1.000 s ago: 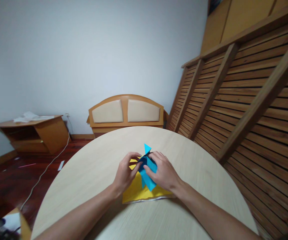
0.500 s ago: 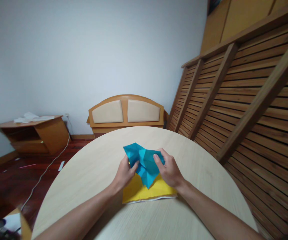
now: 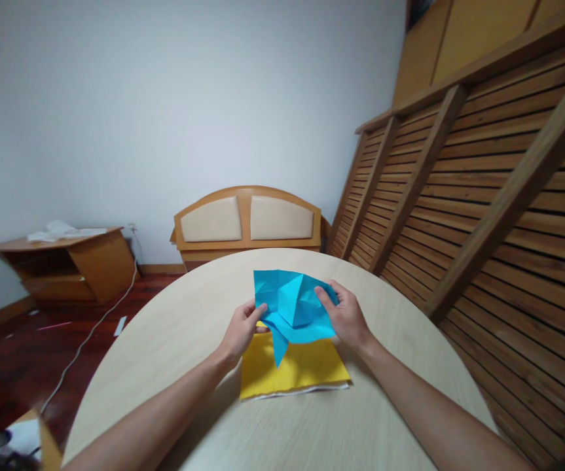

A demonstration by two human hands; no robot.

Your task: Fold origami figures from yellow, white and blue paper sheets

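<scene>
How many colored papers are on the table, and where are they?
2. The blue paper is held up between the left hand and right hand. The yellow paper lies flat on the table beneath it; more sheets may be stacked underneath.

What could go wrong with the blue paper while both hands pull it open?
The blue paper is creased and pinched at its edges by the left hand and right hand, so a hard pull might tear it along a fold. Its lower tip hangs over the yellow paper, which lies loose on the table and could get nudged askew.
</scene>
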